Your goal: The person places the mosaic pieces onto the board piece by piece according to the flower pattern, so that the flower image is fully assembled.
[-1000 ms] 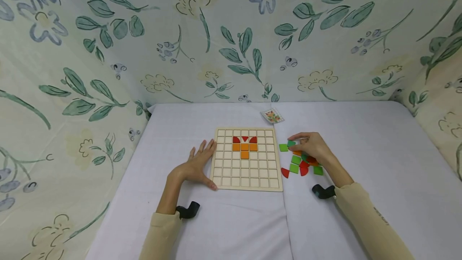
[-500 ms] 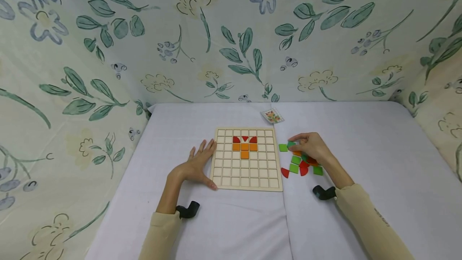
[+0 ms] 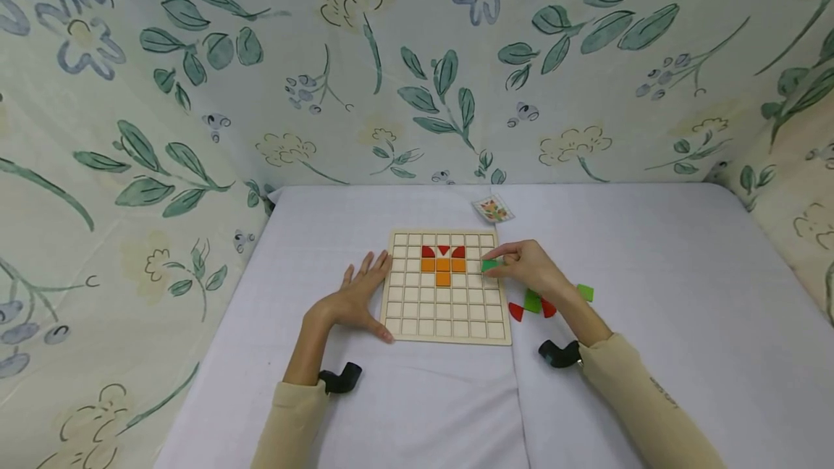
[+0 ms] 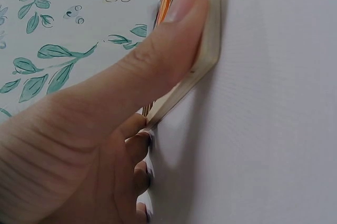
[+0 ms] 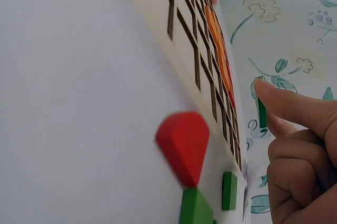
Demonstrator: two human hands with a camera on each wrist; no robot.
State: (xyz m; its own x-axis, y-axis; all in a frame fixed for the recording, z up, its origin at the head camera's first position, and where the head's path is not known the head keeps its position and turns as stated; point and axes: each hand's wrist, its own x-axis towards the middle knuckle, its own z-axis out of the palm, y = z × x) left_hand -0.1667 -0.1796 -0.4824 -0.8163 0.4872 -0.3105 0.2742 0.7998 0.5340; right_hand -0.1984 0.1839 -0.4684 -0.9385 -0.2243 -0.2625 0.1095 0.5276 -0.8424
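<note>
In the head view a wooden grid board (image 3: 426, 313) lies on the table, bearing three red pieces (image 3: 427, 252) above orange squares (image 3: 443, 279). My left hand (image 3: 352, 304) rests spread along the board's left edge; in the left wrist view its thumb (image 4: 174, 29) lies against the frame near a corner. My right hand (image 3: 531, 266) pinches a dark green piece (image 3: 489, 265) between thumb and fingertips over the board's right columns. The right wrist view shows that green piece (image 5: 261, 112) held edge-on, with the other fingers curled.
Loose red pieces (image 3: 515, 311) and green pieces (image 3: 532, 301) lie right of the board, partly hidden under my right hand and forearm. A small patterned card (image 3: 493, 209) lies behind the board. Flowered cloth hangs behind the table.
My right hand has moved left from the loose pieces to the board's right side, carrying the dark green piece. A light green square now shows right of the forearm. The left hand has stayed put.
</note>
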